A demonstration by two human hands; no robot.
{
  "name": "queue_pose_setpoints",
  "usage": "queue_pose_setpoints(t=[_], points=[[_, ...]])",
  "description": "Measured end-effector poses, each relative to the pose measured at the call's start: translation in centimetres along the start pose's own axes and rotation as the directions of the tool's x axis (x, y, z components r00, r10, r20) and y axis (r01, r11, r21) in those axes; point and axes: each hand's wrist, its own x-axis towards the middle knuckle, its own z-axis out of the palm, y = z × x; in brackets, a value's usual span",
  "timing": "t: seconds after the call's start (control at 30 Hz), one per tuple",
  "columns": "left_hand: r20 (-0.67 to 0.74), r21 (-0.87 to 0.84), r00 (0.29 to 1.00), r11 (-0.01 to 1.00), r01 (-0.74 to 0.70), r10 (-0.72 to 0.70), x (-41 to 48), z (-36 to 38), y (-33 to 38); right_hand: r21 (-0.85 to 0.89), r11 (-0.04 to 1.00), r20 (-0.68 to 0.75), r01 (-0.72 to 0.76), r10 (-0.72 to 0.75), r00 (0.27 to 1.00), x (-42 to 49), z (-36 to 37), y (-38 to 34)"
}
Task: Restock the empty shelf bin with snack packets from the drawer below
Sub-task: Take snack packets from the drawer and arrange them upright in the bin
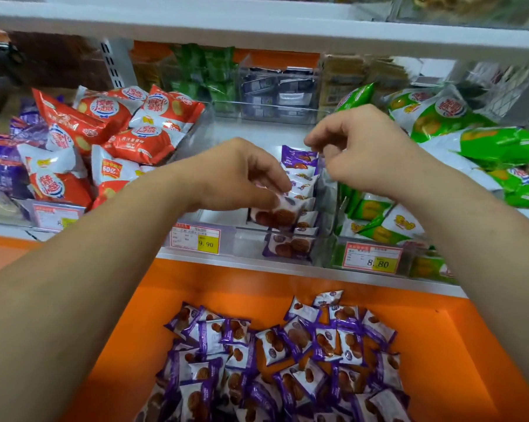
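A clear shelf bin (245, 239) sits in the middle of the shelf, its left part bare. A row of purple-and-white snack packets (302, 178) stands along its right wall. My left hand (241, 175) grips one snack packet (275, 216) and holds it low in the bin beside that row. My right hand (354, 141) pinches the top edge of the rearmost standing packet (298, 156). Below the shelf, the open orange drawer (458, 360) holds a heap of several loose purple packets (287, 354).
Red-and-white snack bags (114, 132) fill the bin to the left, green-and-white bags (439, 132) the bin to the right. Price tags (196, 240) hang on the shelf front. A white upper shelf (257, 25) overhangs. Further bins stand behind.
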Motion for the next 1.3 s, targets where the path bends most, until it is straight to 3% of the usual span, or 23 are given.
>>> queue_pose_setpoints(t=[0.2, 0.47, 0.67, 0.93, 1.17, 1.3], points=[[0.062, -0.036, 0.998, 0.999, 0.018, -0.016, 0.9, 1.3, 0.4, 0.012, 0.999, 0.05, 0.038, -0.039, 0.998, -0.2, 0.6, 0.8], [0.107, 0.07, 0.991, 0.995, 0.066, -0.074, 1.2, 3.3, -0.3, -0.078, 0.994, 0.104, 0.082, -0.073, 0.992, -0.2, 0.7, 1.2], [0.116, 0.054, 0.989, 0.995, 0.081, -0.087, 1.1, 3.0, -0.4, -0.111, 0.984, 0.168, 0.142, -0.122, 0.978, -0.3, 0.9, 0.9], [-0.104, -0.066, 0.992, 0.995, 0.069, -0.075, 0.5, -0.2, -1.1, -0.2, 0.969, 0.234, 0.145, -0.096, 0.967, 0.0, 2.0, 0.5], [-0.215, -0.123, 0.975, 0.992, 0.038, -0.064, 0.5, -0.7, -1.5, -0.12, 0.992, 0.237, 0.041, -0.012, 0.971, 1.6, 3.7, -2.3], [-0.382, -0.254, 0.909, 0.965, 0.072, -0.168, 2.4, -0.7, -3.1, -0.178, 0.983, 0.22, -0.054, 0.093, 0.971, 4.7, 3.6, -1.9]])
